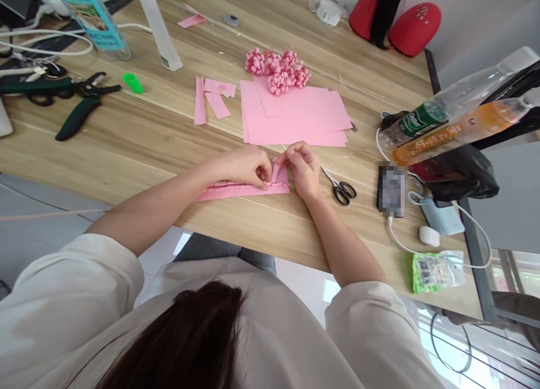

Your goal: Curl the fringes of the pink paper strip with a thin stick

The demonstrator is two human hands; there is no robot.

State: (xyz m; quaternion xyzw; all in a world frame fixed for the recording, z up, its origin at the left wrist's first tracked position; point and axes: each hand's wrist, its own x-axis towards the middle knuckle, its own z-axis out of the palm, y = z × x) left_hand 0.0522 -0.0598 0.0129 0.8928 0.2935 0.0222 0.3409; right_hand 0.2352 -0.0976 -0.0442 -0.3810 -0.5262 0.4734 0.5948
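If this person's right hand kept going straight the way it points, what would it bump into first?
Probably the stack of pink paper sheets just ahead of the right hand, lying on the wooden table. It's hard to tell how high the hand is, so it might pass over them.

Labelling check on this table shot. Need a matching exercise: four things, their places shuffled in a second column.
Things:
1. scissors
2. green-handled pliers
3. pink paper curls
4. fringed pink paper strip

Places:
A. under the left hand
B. far left of the wooden tabletop
C. on the far edge of the pink sheets
D. beside the right hand

Pairs: 1-D, 2-B, 3-C, 4-A
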